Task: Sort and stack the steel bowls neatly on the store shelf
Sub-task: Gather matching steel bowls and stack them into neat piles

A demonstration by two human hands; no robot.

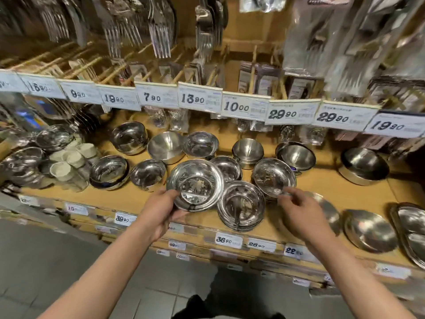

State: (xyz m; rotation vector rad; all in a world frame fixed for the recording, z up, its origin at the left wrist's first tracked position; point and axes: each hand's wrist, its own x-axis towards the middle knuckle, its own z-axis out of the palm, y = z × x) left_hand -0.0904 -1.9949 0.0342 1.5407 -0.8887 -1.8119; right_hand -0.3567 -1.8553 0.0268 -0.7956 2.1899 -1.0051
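My left hand (159,209) grips the near rim of a wide shiny steel bowl (195,184), which is tilted toward me above the wooden shelf (322,187). To its right a stack of similar bowls (241,206) sits at the shelf's front edge. My right hand (299,209) pinches the near rim of another steel bowl (273,176) behind that stack. Several more steel bowls stand further back, among them a matt bowl (164,146), a shiny bowl (200,143) and a small stack (247,150).
White ramekins (69,160) and more steel bowls (108,172) fill the shelf's left. A dark bowl (364,164) and flat steel plates (370,229) lie to the right. Price tags (243,108) edge the shelf above, with hanging forks (161,31) overhead. Grey floor tiles (69,261) lie below.
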